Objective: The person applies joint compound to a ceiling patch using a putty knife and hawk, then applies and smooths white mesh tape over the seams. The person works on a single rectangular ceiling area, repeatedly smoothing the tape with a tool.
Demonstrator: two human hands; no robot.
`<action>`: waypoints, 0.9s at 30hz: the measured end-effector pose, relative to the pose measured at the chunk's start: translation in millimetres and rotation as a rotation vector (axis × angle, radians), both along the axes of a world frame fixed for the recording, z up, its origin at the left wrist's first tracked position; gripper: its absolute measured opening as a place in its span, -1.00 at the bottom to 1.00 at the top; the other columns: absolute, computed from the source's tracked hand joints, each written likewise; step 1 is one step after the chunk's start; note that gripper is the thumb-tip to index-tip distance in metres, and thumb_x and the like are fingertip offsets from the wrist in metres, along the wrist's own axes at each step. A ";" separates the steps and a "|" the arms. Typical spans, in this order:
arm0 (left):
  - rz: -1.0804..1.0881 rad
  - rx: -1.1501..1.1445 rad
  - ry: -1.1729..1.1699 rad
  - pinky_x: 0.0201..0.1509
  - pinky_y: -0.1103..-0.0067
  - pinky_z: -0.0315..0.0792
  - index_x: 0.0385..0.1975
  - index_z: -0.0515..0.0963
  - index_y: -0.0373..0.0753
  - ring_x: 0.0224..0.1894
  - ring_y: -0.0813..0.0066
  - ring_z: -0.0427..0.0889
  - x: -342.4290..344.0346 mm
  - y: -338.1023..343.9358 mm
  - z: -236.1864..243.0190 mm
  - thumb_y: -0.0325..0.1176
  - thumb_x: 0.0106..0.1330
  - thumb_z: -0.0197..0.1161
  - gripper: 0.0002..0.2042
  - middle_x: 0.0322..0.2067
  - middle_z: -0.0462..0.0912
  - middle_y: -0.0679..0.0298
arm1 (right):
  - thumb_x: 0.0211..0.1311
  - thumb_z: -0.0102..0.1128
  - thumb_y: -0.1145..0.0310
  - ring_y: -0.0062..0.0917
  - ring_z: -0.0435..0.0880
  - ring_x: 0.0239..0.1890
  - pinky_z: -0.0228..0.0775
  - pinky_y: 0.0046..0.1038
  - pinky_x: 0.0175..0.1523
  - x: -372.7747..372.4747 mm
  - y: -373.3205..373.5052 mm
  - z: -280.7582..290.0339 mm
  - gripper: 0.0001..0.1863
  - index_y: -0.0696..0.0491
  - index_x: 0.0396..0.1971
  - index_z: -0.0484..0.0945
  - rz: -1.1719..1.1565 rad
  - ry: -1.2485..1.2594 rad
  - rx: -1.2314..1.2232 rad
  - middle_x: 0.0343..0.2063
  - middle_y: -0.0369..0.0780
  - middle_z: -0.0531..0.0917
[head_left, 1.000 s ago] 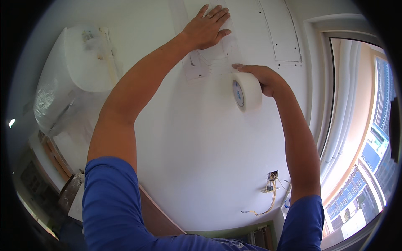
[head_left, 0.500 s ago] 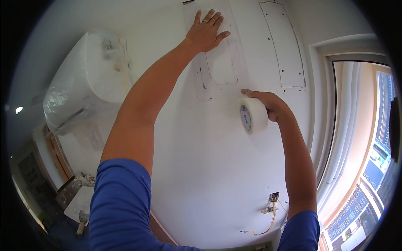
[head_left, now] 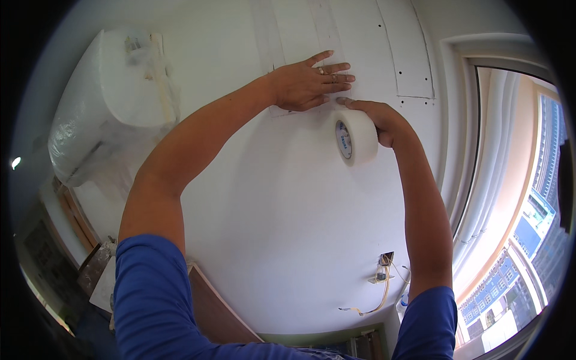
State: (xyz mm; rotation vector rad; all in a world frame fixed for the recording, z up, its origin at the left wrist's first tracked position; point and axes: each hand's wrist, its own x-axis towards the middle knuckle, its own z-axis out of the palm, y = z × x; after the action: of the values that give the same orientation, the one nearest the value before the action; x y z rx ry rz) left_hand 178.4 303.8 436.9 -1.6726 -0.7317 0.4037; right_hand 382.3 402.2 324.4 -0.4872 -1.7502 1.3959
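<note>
My right hand [head_left: 384,120] grips a wide roll of clear tape [head_left: 363,139] from its right side, close to the white wall [head_left: 288,240]. The thumb tip points left above the roll. Just left of it, my left hand [head_left: 312,85] lies on the wall with its fingers spread to the right; a ring shows on one finger. Beneath and above the left hand, strips of see-through tape [head_left: 268,36] run up the wall. Whether tape stretches from the roll to the strips is hidden by the hands.
A plastic-wrapped wall unit [head_left: 90,114] hangs at the left. Right of the strips is a drawn outline with dark holes [head_left: 405,54]. Below, loose wires come out of a wall box [head_left: 386,259]. A window [head_left: 516,198] fills the right side; a brown board [head_left: 216,306] leans low.
My left hand has slid down the wall toward the tape roll and turned its fingers to the right. The view has shifted slightly; the right hand keeps its hold on the roll.
</note>
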 end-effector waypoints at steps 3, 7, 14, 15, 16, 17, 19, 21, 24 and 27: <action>0.013 -0.025 -0.031 0.82 0.16 -0.33 0.58 0.27 0.04 0.70 0.53 -0.04 -3.2 -1.8 -9.4 -0.11 0.66 0.01 -0.47 0.62 0.18 0.56 | 0.38 0.43 -0.05 -0.30 0.80 -0.03 0.71 -0.29 0.06 2.3 0.6 0.7 -0.33 0.26 0.19 0.62 0.025 0.014 -0.032 -0.01 0.00 0.76; -0.001 0.034 -0.041 0.82 0.18 -0.34 0.59 0.25 0.05 0.69 0.56 -0.04 -13.0 3.4 -14.8 -0.04 0.67 0.00 -0.46 0.62 0.17 0.57 | 0.41 0.41 -0.04 -0.30 0.80 -0.02 0.71 -0.29 0.09 -0.5 -4.3 -1.5 -0.34 0.26 0.20 0.62 0.024 0.038 -0.033 0.00 0.00 0.75; -0.019 0.072 -0.048 0.82 0.19 -0.34 0.60 0.23 0.03 0.69 0.56 -0.04 -25.6 1.0 -21.8 0.03 0.68 -0.03 -0.43 0.62 0.17 0.58 | 0.43 0.38 -0.02 -0.30 0.77 0.06 0.68 -0.29 0.14 2.6 2.3 -3.8 -0.33 0.15 0.34 0.58 0.063 0.070 0.012 0.05 0.00 0.73; -0.001 0.081 -0.043 0.82 0.19 -0.34 0.60 0.24 0.03 0.69 0.56 -0.04 -25.9 -1.4 -23.3 0.04 0.68 -0.02 -0.43 0.62 0.17 0.58 | 0.43 0.37 -0.01 -0.31 0.76 0.07 0.68 -0.28 0.15 3.0 -1.2 -3.3 -0.34 0.13 0.35 0.57 0.076 0.064 0.009 0.07 0.00 0.73; 0.017 0.089 -0.039 0.82 0.19 -0.34 0.59 0.25 0.03 0.69 0.56 -0.04 -24.7 -2.2 -22.6 0.04 0.68 -0.02 -0.43 0.62 0.18 0.58 | 0.44 0.36 0.00 -0.31 0.76 0.09 0.67 -0.28 0.17 3.0 -4.5 -3.0 -0.35 0.11 0.37 0.57 0.088 0.057 0.007 0.08 0.00 0.72; 0.035 0.096 -0.034 0.82 0.19 -0.34 0.59 0.25 0.02 0.69 0.56 -0.03 -24.0 -3.7 -22.6 0.05 0.67 -0.02 -0.43 0.62 0.18 0.58 | 0.46 0.34 0.02 -0.31 0.75 0.10 0.66 -0.27 0.18 1.5 -6.9 -3.6 -0.36 0.10 0.38 0.56 0.097 0.061 0.003 0.09 -0.01 0.72; 0.046 0.125 -0.006 0.82 0.19 -0.34 0.58 0.28 0.05 0.69 0.56 -0.04 -17.2 -5.7 -23.1 0.05 0.68 -0.02 -0.45 0.61 0.19 0.57 | 0.48 0.31 0.06 -0.32 0.74 0.12 0.64 -0.26 0.21 6.2 -11.2 -3.4 -0.38 0.09 0.40 0.55 0.096 0.067 -0.001 0.11 -0.02 0.71; 0.033 0.132 -0.004 0.81 0.18 -0.32 0.57 0.30 0.06 0.69 0.53 -0.03 -18.2 -5.2 -26.3 0.07 0.68 -0.06 -0.45 0.61 0.21 0.56 | 0.51 0.27 0.11 -0.32 0.72 0.15 0.61 -0.26 0.26 9.5 -16.7 -9.1 -0.36 0.09 0.47 0.47 0.112 0.092 0.019 0.16 -0.02 0.69; 0.003 0.118 -0.019 0.79 0.13 -0.30 0.56 0.32 0.09 0.69 0.47 -0.01 -24.1 -2.7 -26.1 0.17 0.68 -0.14 -0.43 0.60 0.24 0.53 | 0.55 0.23 0.11 -0.32 0.70 0.19 0.59 -0.28 0.29 9.5 -23.5 -16.9 -0.35 0.09 0.51 0.41 0.091 0.130 0.059 0.20 -0.02 0.66; 0.001 0.067 -0.017 0.77 0.04 -0.28 0.55 0.33 0.04 0.70 0.34 0.00 -22.9 -5.1 -21.0 0.17 0.68 -0.16 -0.41 0.61 0.22 0.39 | 0.59 0.20 0.09 -0.34 0.68 0.22 0.57 -0.29 0.31 4.0 -30.9 -19.6 -0.35 0.10 0.52 0.39 0.061 0.170 0.067 0.23 -0.03 0.65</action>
State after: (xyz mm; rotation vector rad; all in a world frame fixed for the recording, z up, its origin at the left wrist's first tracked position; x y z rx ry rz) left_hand 155.5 298.6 415.9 -1.6141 -0.7506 0.3622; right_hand 386.3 371.3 304.9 -0.2722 -1.6799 1.3743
